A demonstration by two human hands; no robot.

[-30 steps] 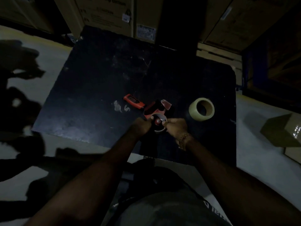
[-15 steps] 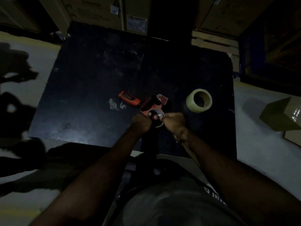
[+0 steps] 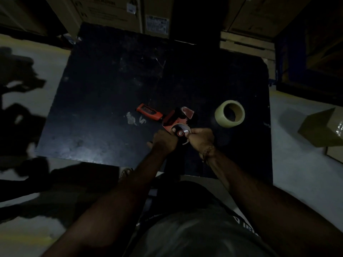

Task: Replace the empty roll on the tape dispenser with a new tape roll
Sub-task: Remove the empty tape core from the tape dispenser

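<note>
A red tape dispenser (image 3: 171,120) lies on its side on the black table (image 3: 104,93), its red-and-black handle (image 3: 148,114) pointing left. The pale empty roll (image 3: 184,133) sits on the dispenser's hub. My left hand (image 3: 164,140) grips the dispenser's near edge from the left. My right hand (image 3: 201,139) pinches the empty roll from the right, fingertips at the hub. A new roll of clear tape (image 3: 230,114) stands on the table to the right of the dispenser, apart from both hands.
Cardboard boxes (image 3: 118,13) are stacked behind the table. A wooden pallet (image 3: 246,45) shows at the back right. A cardboard box (image 3: 323,127) lies on the pale floor to the right. White smears (image 3: 132,119) mark the table left of the dispenser. Lighting is dim.
Both hands stay on the dispenser and empty roll with only slight finger shifts. The camera view has drifted, so the table sits a little differently in frame.
</note>
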